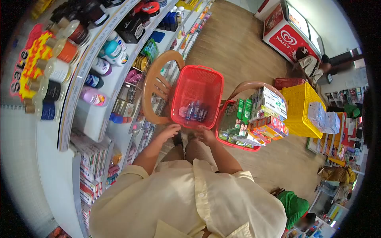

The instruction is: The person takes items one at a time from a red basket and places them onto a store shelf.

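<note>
A red plastic basket [218, 85] rests on a brown plastic chair [154, 67] in front of me. Several small dark bottles [195, 112] and a round pinkish item [182, 111] lie at its near end. My left hand [170, 132] reaches toward the basket's near left corner, fingers stretched out and fingertips right at the rim. Close to the near right part of that rim is my right hand [205, 135], its fingers loosely bent and apart. Neither hand shows anything held in it.
To the right, a second red basket [237, 145] is piled with boxed goods, including white Enzim boxes [270, 104]. Beyond it stands a yellow crate [301, 113]. Shelves of toiletries [113, 85] run along my left. A red freezer [287, 35] and people [293, 206] are farther off.
</note>
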{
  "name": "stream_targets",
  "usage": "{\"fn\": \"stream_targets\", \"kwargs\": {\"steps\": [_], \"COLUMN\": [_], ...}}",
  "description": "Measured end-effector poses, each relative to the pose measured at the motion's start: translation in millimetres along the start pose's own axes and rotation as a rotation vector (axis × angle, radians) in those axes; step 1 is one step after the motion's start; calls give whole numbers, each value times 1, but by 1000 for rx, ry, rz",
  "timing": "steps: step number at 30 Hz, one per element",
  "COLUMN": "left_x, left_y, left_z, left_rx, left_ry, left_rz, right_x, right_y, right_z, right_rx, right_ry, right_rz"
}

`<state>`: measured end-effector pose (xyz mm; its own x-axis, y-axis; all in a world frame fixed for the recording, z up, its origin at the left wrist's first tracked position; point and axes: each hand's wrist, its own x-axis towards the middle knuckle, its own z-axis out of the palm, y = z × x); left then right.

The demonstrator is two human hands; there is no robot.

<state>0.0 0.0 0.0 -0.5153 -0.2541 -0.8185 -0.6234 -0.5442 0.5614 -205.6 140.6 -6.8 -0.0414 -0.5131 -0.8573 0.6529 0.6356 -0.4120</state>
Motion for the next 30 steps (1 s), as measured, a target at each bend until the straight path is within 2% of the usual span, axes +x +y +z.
{"fn": "stream_targets", "kwargs": {"steps": [2, 3, 5, 9, 12, 14, 15, 17, 18, 20, 21, 23, 24, 26, 27, 29, 30], "left_x": [4, 22, 62, 124, 176, 212, 224, 245, 258, 286, 292, 298, 291, 270, 267, 264, 258], "left_y": [11, 22, 31, 28, 18, 12, 12, 7, -4, -31, -38, -42, -35, -7, -3, 2, 11], "left_z": [31, -11, 10, 22, 22, 25, 27, 29, 26, 20, 20, 22, 22, 24, 29, 44, 51], "left_rx": [-199, -169, -251, -267, -435, -373, -374, -268, -271, 376, 371, 487, 483, 577, 575, 499, 496], "left_ry": [-23, 23, 41, 56, 141, 357, 357, 576, 578, 811, 811, 826, 825, 692, 688, 941, 937], "left_rz": [52, -2, 32, -22, 15, 245, 241, 325, 316, 440, 429, 388, 379, 273, 266, 285, 279], "right_x": [-8, 37, 52, 101, 132, 162, 175, 203, 227, 283, 281, 262, 266, 274, 281, 294, 294], "right_y": [6, -2, -20, -36, -55, -61, -64, -70, -65, -46, -53, -76, -75, -72, -69, -59, -56], "right_z": [-14, 19, 0, -27, -31, -36, -36, -33, -40, -59, -55, -40, -41, -46, -52, -68, -70], "right_rx": [135, 183, 248, 299, 254, 216, 217, 72, 71, -201, -206, -952, -957, -770, -773, -877, -881], "right_ry": [-3, -48, -9, -48, 35, 78, 79, 180, 180, 255, 253, 696, 690, 633, 631, 518, 518], "right_rz": [-93, -54, -112, -90, -100, -143, -138, -266, -257, -484, -473, -796, -788, -609, -600, -492, -485]}}
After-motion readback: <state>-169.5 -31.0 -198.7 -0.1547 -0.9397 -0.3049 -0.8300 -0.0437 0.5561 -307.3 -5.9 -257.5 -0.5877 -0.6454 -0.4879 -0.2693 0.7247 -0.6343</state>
